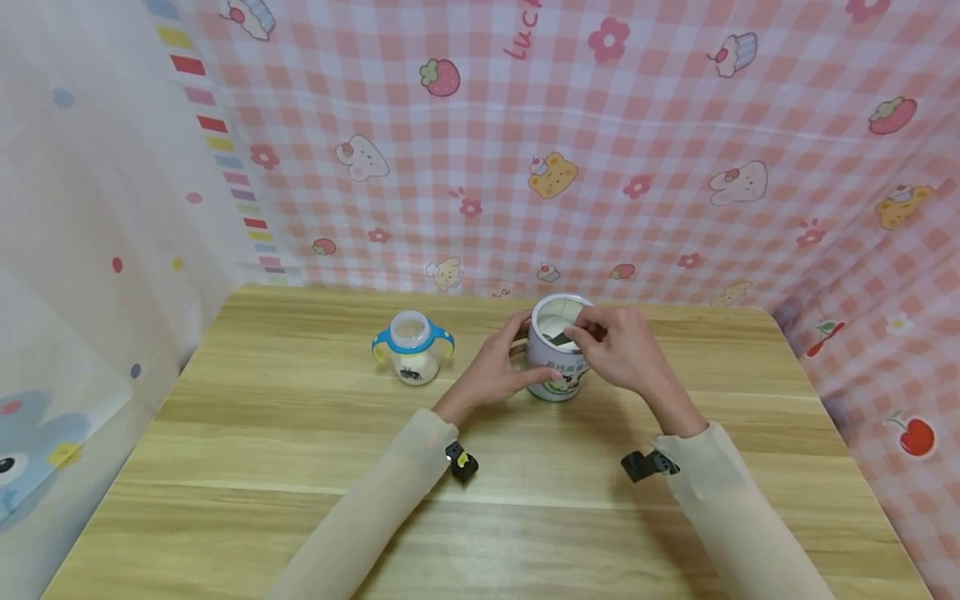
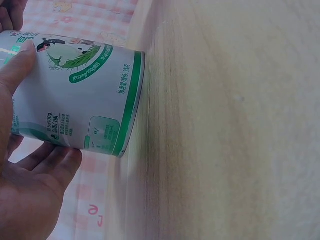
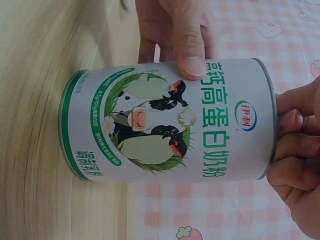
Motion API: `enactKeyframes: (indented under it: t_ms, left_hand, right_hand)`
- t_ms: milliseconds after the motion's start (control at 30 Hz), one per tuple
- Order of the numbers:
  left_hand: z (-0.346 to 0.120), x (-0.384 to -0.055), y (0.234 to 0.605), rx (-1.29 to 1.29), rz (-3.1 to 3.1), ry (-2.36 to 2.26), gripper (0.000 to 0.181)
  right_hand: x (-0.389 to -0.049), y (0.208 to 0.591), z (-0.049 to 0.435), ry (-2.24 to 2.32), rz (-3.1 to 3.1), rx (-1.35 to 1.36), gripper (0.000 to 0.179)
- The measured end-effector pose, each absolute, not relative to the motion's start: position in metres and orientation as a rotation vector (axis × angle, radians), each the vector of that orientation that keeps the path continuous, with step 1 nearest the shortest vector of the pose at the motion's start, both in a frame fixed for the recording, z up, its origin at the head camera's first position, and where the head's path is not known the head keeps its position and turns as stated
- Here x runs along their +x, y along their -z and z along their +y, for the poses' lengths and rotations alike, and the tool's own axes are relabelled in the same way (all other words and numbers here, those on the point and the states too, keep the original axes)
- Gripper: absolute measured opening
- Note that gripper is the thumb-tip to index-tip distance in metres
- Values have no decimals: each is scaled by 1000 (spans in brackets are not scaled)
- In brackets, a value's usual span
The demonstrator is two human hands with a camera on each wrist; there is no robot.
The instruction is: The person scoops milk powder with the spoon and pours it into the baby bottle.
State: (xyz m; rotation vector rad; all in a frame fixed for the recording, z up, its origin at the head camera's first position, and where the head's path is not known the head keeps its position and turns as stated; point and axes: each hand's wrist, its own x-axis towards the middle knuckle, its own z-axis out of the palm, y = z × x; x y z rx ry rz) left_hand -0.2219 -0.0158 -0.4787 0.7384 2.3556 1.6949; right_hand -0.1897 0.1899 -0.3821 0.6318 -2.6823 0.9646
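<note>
A milk powder can [image 1: 546,377] with a cow on its label stands upright on the table, its top uncovered. My left hand [image 1: 489,368] grips it from the left, thumb across the front and fingers round the far side. Over the rim, my right hand [image 1: 628,348] pinches a thin dark handle [image 1: 558,339] in the can's mouth; the handle's lower end cannot be made out. In the right wrist view the fingers [image 3: 295,165] of that hand are curled at the can's rim. To the left stands a baby bottle [image 1: 416,367] without a cap, with pale contents.
The bottle has a blue collar with two side handles [image 1: 442,337]. A wooden table [image 1: 300,467] lies beneath everything. Behind it hangs a pink checked curtain [image 1: 480,167], close to the can; a pale cloth [image 1: 90,208] hangs at the left.
</note>
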Motion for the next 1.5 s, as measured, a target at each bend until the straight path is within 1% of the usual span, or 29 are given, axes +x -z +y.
enactKeyframes:
  t_ms: [867, 1100, 1400, 1500]
  left_hand:
    - [-16, -221, 477, 696, 2344, -1694, 95]
    - [-16, -222, 479, 722, 2347, -1703, 95]
    - [-16, -222, 479, 719, 2339, -1715, 94]
    - [-16, -222, 480, 704, 2339, -1713, 94]
  right_hand:
    - [-188, 369, 204, -1209, -2841, 455, 24]
    - [-188, 368, 208, -1320, -2856, 344, 25]
    - [-187, 370, 212, -1515, -2794, 103, 24]
    - [-187, 371, 212, -1622, -2764, 22, 27]
